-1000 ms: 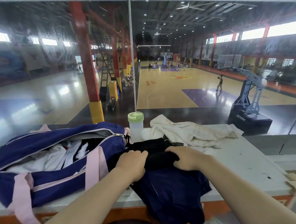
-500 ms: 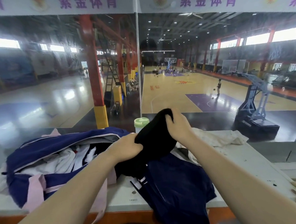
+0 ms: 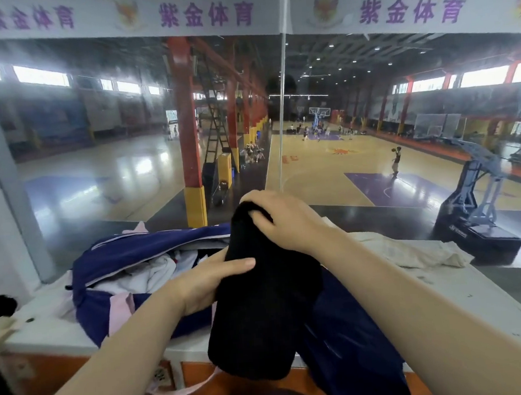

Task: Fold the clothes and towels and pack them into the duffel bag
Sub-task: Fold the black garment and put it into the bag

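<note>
1. The right hand grips the top edge of the black cloth, fingers curled over it. The left hand holds its side just right of the duffel bag, thumb lying across the front; its fingers are hidden behind the cloth.
2. The cloth hangs lifted, its lower end dangling in front of the bag's right end, over the table edge.
3. To do this well, I would bring the edges together evenly, flatten it, then slip it into the open zip.
4. The cloth looks thick, soft and matte, rounded like a roll.
5. The bag is blue with pink straps, limp, with white clothes inside.
6. Right of the bag lie a smooth navy garment and a crumpled cream towel.
</note>
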`<state>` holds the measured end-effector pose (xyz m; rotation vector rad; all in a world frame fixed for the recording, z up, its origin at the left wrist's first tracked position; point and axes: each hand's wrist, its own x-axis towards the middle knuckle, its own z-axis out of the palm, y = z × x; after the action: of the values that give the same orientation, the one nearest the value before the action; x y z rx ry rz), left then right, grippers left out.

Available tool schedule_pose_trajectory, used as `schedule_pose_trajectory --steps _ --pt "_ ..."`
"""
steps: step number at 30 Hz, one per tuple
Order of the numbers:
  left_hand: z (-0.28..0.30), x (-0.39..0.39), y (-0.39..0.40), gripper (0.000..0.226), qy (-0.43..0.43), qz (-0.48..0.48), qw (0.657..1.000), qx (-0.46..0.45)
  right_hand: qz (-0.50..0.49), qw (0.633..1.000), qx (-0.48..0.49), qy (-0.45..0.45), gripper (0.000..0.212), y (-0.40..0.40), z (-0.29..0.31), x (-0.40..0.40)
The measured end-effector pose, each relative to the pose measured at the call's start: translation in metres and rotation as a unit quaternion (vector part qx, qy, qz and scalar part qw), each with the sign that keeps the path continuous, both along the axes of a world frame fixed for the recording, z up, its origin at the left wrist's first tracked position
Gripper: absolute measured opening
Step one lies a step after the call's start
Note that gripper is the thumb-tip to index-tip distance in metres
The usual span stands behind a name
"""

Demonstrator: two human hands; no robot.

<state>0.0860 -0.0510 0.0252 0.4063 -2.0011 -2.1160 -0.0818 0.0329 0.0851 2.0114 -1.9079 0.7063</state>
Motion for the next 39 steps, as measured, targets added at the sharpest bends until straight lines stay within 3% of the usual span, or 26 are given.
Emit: schedule_pose_trajectory --steps 6,8,10,12,13,15,17,20,24,26,30,32,34,36,39 --pt "-0.018 0.01 0.001 0.034 0.042 0.128 0.988 0.076 0.005 0.999 0.013 -0.041 0.024 -0.027 -0.006 0.024" --pt "-0.025 0.017 0.003 0.036 0.036 0.15 0.98 0.124 -0.034 0.992 0.029 -0.115 0.033 -0.028 -0.014 0.027" --pt "-0.031 0.024 0.004 0.039 0.018 0.16 0.974 0.157 -0.098 0.963 0.074 -0.239 0.052 -0.025 -0.027 0.025" --pt "-0.039 0.029 0.005 0.039 0.005 0.162 0.97 0.184 -0.125 0.896 0.138 -0.404 0.068 -0.013 -0.041 0.023" --pt "-0.042 0.031 0.006 0.039 -0.001 0.165 0.967 0.195 -0.108 0.845 0.165 -0.497 0.07 -0.006 -0.049 0.02" --pt "-0.048 0.032 0.007 0.037 -0.012 0.169 0.962 0.213 -0.064 0.729 0.191 -0.654 0.061 0.01 -0.059 0.02" --pt "-0.052 0.033 0.005 0.038 -0.016 0.165 0.96 0.227 -0.041 0.663 0.21 -0.717 0.048 0.022 -0.066 0.024" --pt "-0.053 0.035 -0.004 0.041 -0.012 0.153 0.959 0.239 -0.029 0.651 0.232 -0.722 0.047 0.024 -0.072 0.028" --pt "-0.051 0.043 -0.021 0.036 -0.023 0.174 0.957 0.231 -0.019 0.704 0.162 -0.691 0.036 -0.001 -0.078 0.032" --pt "-0.051 0.049 -0.034 0.035 -0.023 0.187 0.955 0.228 -0.015 0.7 0.137 -0.701 0.036 -0.017 -0.08 0.04" --pt "-0.052 0.059 -0.067 0.038 -0.02 0.317 0.941 0.117 -0.037 0.629 0.159 -0.76 0.01 -0.055 -0.084 0.053" --pt "-0.061 0.069 -0.078 0.025 -0.05 0.379 0.924 -0.007 -0.048 0.606 0.165 -0.777 0.011 -0.078 -0.086 0.057" --pt "-0.079 0.08 -0.085 0.027 -0.098 0.367 0.906 -0.188 -0.052 0.587 0.157 -0.793 0.022 -0.1 -0.087 0.058" --pt "-0.096 0.086 -0.09 0.02 -0.142 0.33 0.883 -0.302 -0.063 0.584 0.159 -0.793 0.011 -0.119 -0.089 0.057" --pt "-0.109 0.084 -0.096 0.009 -0.19 0.3 0.795 -0.491 -0.101 0.62 0.202 -0.751 0.007 -0.139 -0.097 0.054"
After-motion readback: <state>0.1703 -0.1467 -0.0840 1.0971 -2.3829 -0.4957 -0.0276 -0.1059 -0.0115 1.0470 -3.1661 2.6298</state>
